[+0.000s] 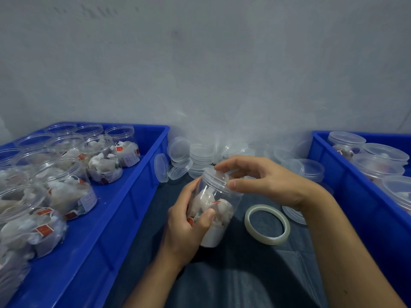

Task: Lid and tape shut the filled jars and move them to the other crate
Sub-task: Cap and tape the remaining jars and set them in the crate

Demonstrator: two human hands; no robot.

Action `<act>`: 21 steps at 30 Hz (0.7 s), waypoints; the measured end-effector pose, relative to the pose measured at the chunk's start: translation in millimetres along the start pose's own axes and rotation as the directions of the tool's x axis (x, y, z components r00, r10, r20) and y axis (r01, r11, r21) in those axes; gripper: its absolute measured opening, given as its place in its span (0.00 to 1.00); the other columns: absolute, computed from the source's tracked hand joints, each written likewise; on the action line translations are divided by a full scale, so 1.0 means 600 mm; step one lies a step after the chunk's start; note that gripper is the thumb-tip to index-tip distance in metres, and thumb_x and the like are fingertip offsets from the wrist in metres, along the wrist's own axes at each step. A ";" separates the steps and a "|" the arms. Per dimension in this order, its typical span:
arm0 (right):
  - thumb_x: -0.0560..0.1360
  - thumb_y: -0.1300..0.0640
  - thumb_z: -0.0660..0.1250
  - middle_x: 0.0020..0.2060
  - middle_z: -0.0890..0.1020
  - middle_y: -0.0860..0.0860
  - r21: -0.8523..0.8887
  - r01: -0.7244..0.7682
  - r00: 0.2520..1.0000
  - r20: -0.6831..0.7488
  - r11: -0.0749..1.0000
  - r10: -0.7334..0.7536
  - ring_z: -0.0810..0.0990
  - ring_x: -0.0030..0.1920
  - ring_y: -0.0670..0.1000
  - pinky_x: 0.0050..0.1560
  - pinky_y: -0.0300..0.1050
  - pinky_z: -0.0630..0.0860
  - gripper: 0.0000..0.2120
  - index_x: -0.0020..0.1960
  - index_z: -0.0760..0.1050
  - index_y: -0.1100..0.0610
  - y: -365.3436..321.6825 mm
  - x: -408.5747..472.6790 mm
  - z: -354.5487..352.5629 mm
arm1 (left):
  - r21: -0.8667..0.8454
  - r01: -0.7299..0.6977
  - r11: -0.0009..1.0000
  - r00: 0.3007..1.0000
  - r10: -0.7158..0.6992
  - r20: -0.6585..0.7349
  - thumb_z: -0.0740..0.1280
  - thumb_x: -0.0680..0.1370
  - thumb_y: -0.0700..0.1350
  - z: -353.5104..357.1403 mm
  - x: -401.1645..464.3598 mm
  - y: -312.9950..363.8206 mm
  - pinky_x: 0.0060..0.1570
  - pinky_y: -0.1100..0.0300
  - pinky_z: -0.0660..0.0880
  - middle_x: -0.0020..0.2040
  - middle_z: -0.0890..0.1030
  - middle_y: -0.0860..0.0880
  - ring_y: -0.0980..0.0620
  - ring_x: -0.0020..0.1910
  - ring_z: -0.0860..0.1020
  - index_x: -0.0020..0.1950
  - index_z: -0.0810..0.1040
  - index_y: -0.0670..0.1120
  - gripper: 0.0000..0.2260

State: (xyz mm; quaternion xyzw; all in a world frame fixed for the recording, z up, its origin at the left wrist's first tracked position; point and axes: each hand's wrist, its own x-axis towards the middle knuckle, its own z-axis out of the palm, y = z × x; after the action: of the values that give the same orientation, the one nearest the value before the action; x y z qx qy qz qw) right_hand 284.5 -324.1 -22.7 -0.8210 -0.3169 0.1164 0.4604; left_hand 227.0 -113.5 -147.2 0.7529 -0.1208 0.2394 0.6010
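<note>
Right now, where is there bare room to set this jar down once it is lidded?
Bare blue floor lies in the left crate between its open jars and its right wall. Dark cloth shows beside the tape roll, below the held jar. It is crowded among the loose lids by the wall and in the right crate.

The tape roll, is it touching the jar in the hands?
Apart. The head view shows dark cloth between the tape roll and the jar.

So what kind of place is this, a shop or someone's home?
Probably a small hand-packing workspace, not a shop. A blue crate holds many open jars of tea bags, loose clear lids are heaped by a bare wall, and a tape roll lies ready.
</note>
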 end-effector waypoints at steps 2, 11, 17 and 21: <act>0.73 0.46 0.73 0.62 0.83 0.42 -0.013 -0.032 0.999 0.016 0.999 0.033 0.83 0.60 0.45 0.65 0.46 0.78 0.20 0.65 0.81 0.41 0.002 -0.001 -0.003 | 0.057 0.005 0.998 0.999 -0.007 0.041 0.68 0.76 0.60 0.001 -0.002 -0.002 0.60 0.60 0.79 0.68 0.82 0.59 0.57 0.66 0.81 0.79 0.70 0.57 0.30; 0.75 0.39 0.75 0.61 0.79 0.36 -0.214 -0.089 0.996 -0.008 0.973 0.089 0.80 0.57 0.38 0.60 0.39 0.77 0.20 0.66 0.77 0.36 -0.015 0.002 0.002 | 0.184 0.013 0.983 0.994 -0.032 0.101 0.75 0.74 0.60 0.010 -0.002 0.009 0.60 0.46 0.81 0.68 0.81 0.60 0.56 0.66 0.81 0.81 0.64 0.62 0.38; 0.74 0.37 0.74 0.61 0.78 0.36 -0.269 -0.079 0.996 0.013 0.960 0.085 0.78 0.61 0.39 0.65 0.42 0.76 0.21 0.66 0.76 0.35 -0.027 -0.004 0.001 | 0.195 -0.004 0.981 0.999 -0.006 0.050 0.72 0.74 0.60 0.030 -0.009 0.025 0.53 0.50 0.83 0.66 0.81 0.63 0.60 0.60 0.83 0.80 0.64 0.64 0.36; 0.72 0.32 0.74 0.61 0.76 0.34 -0.322 -0.124 0.990 0.029 0.938 0.141 0.80 0.55 0.39 0.57 0.40 0.76 0.23 0.65 0.73 0.29 -0.035 -0.009 -0.002 | 0.205 -0.025 0.979 0.999 0.020 0.031 0.70 0.73 0.62 0.035 -0.015 0.034 0.51 0.51 0.83 0.65 0.81 0.61 0.58 0.57 0.84 0.79 0.64 0.63 0.35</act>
State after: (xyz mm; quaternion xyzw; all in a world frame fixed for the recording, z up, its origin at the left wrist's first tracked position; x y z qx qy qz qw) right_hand 272.5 -320.3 -5.4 -0.9009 -0.2875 0.1156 0.3040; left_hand 214.0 -139.7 -137.7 0.8128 -0.1126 0.2465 0.5157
